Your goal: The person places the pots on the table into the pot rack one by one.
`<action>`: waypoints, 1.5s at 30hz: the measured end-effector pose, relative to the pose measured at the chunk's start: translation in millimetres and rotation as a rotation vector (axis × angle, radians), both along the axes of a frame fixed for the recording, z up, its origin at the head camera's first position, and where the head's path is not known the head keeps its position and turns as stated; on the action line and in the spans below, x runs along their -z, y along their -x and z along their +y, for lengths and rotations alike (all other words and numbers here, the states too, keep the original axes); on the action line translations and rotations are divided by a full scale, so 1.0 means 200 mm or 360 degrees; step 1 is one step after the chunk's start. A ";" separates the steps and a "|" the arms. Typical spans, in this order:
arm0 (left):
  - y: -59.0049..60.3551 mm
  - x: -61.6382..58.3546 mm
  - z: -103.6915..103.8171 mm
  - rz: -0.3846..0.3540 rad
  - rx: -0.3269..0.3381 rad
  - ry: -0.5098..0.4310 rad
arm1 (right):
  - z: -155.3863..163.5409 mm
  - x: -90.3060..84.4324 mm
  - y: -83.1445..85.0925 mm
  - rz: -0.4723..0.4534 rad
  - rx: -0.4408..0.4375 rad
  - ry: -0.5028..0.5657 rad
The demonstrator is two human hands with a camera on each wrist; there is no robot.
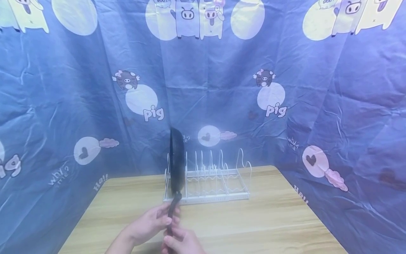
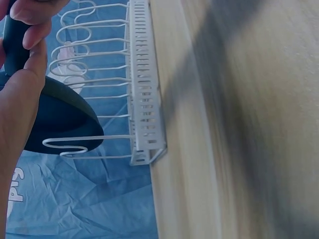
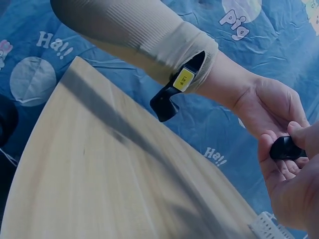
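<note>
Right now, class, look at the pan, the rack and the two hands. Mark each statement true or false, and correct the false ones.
1. The pan stands on edge at the left end of the rack. True.
2. Only one hand holds the pan's handle. False: the left hand and the right hand both grip it.
3. The rack is black. False: it is white.
4. The rack sits on a wooden table. True.
5. Plates fill the rack's other slots. False: only the pan is in it.

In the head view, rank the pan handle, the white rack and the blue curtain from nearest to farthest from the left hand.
1. Pan handle: gripped in the left hand.
2. White rack: on the table, just beyond the hands.
3. Blue curtain: hanging behind the table.
</note>
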State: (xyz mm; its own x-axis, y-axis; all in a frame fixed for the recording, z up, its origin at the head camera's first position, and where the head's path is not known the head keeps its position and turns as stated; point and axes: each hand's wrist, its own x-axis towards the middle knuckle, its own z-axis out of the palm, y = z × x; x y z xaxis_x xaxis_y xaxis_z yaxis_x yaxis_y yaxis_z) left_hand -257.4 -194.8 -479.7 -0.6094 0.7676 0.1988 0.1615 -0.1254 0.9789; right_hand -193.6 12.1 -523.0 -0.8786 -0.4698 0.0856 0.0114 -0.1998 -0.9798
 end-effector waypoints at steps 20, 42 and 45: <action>0.03 0.12 -0.02 -0.0241 -0.0089 0.0118 | -0.03 0.11 0.03 -0.0050 -0.0009 0.0010; 0.13 0.17 -0.04 -0.0533 0.0169 -0.0115 | -0.07 0.09 0.09 -0.0130 0.0066 0.0008; 0.14 0.17 -0.04 -0.0531 0.0120 -0.0086 | -0.08 0.09 0.11 -0.0105 0.0078 -0.0006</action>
State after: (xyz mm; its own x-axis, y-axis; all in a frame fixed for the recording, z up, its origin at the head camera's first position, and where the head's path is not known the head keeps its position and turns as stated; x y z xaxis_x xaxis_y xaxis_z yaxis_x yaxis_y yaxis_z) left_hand -286.3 -203.4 -513.7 -0.5894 0.8069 0.0395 -0.1783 -0.1776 0.9678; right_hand -214.9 -3.0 -541.1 -0.9043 -0.4262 0.0249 0.0663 -0.1979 -0.9780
